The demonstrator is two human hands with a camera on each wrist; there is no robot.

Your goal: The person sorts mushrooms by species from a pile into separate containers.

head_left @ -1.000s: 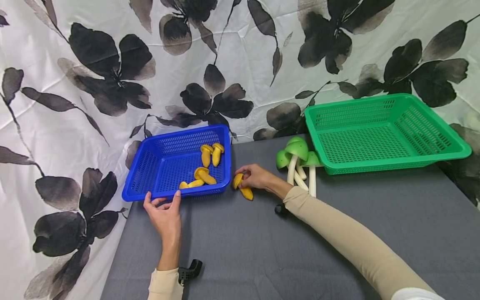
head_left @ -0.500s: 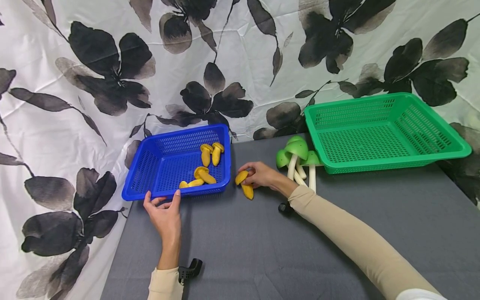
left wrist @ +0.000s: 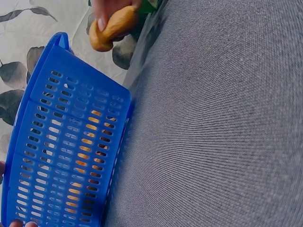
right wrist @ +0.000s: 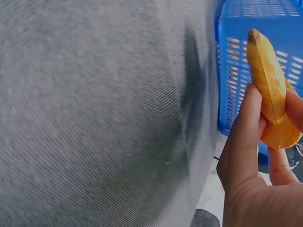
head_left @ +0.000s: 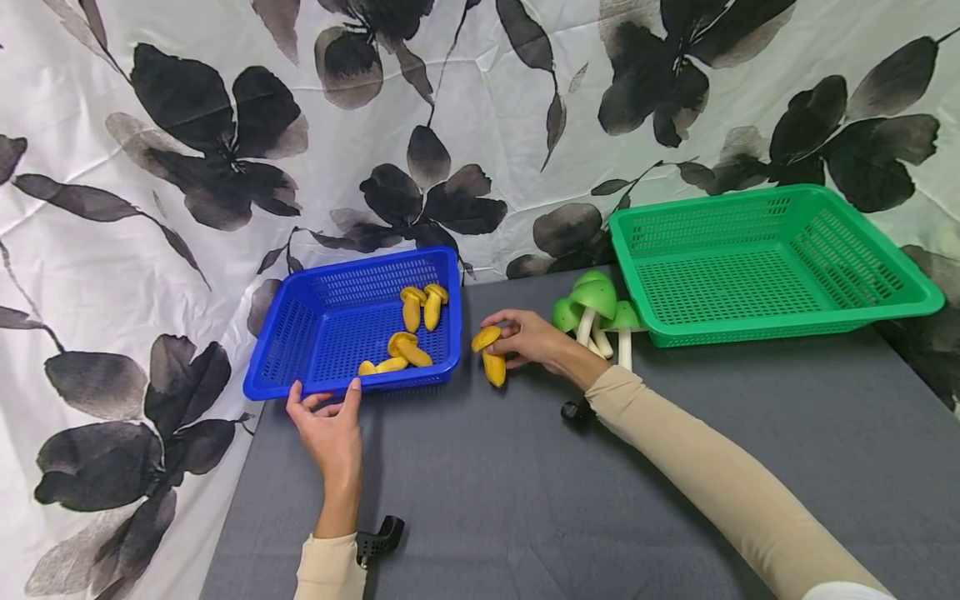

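Note:
My right hand pinches a yellow toy mushroom between thumb and fingers, just right of the blue basket. In the right wrist view the mushroom has its stem end up and its cap low by the fingers. At the basket's front rim, my left hand holds on with thumb and fingertips. Inside the basket lie several yellow mushrooms, two of them near the back right corner. In the left wrist view they show only through the slots of the basket wall.
A green basket stands at the back right. Against its left end lean several green-capped mushrooms with white stems, close behind my right wrist. Grey cloth covers the table, and a floral curtain hangs behind.
The yellow mushroom in my right hand has turned more upright and risen slightly, the hand shifting a little right and back. My left hand stays at the basket rim.

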